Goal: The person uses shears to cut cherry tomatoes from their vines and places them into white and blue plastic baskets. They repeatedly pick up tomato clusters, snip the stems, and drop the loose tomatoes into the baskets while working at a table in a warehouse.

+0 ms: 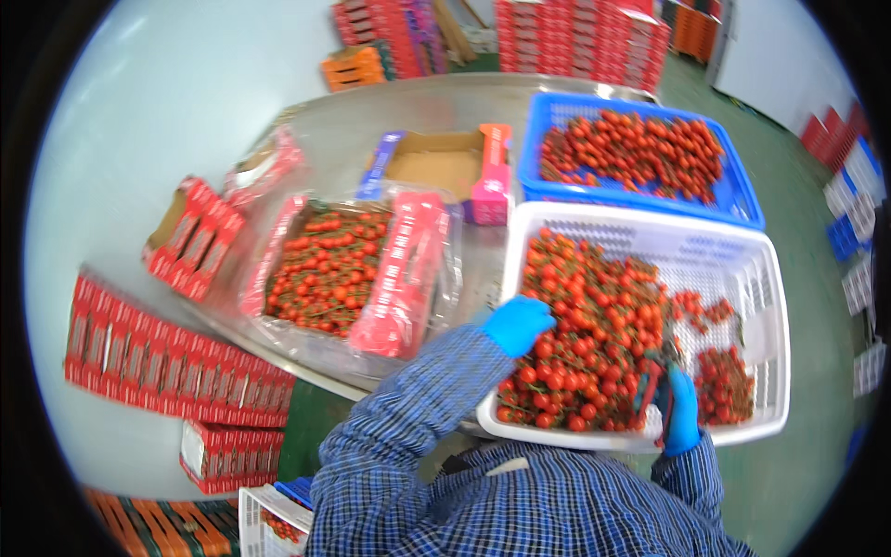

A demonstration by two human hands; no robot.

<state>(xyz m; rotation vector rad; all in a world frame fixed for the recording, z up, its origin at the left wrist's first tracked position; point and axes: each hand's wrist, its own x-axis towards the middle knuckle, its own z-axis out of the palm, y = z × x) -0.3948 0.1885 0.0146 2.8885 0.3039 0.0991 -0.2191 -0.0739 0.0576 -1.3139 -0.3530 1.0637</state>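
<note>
A white plastic basket [769, 278] in front of me holds many cherry tomatoes on the vine [592, 313], heaped towards its left side. My left hand [518, 324], in a blue glove, is over the basket's left wall at the edge of the heap. Its fingertips face the tomatoes, and whether they pinch anything is hidden. In my right hand [682, 411], also gloved, are red-handled pruning shears [653, 386]. The blades point away from me, low over the tomatoes at the basket's near right. Smaller clusters [724, 386] lie to the right of that hand.
A blue basket [748, 184] of tomatoes stands behind the white one. Left on the metal table [480, 261] are a plastic-lined red carton [400, 278] filled with tomatoes and an open cardboard box [435, 167]. Stacked red cartons [174, 355] line the left; more red cartons [578, 42] stand beyond.
</note>
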